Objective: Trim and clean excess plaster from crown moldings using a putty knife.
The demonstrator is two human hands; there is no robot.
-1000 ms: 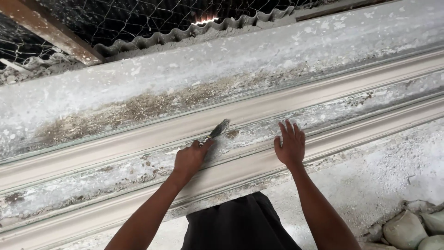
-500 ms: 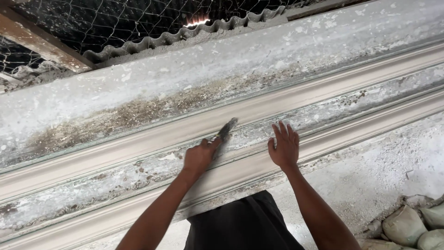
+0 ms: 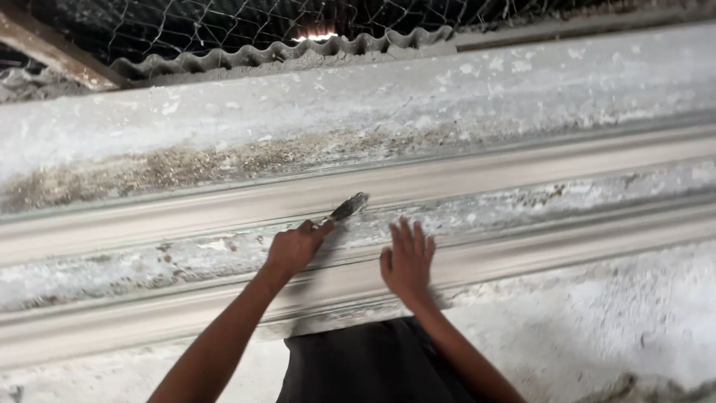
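Note:
My left hand grips a small metal tool with a flat grey blade. The blade tip rests against the upper band of a long grey plaster moulding that runs across the whole view. My right hand lies flat with fingers spread on the lower ridge of the same moulding, just right of the left hand. It holds nothing. Both forearms reach up from the bottom of the view.
A rough whitish slab with brown stains sits above the moulding. Behind it are a corrugated sheet edge, wire mesh and a wooden beam. Rough plastered surface lies at lower right. Dark clothing shows at bottom centre.
Both hands have slid along the moulding, the blade staying on its upper band. The view has shifted, so the sacks at lower right are out of sight.

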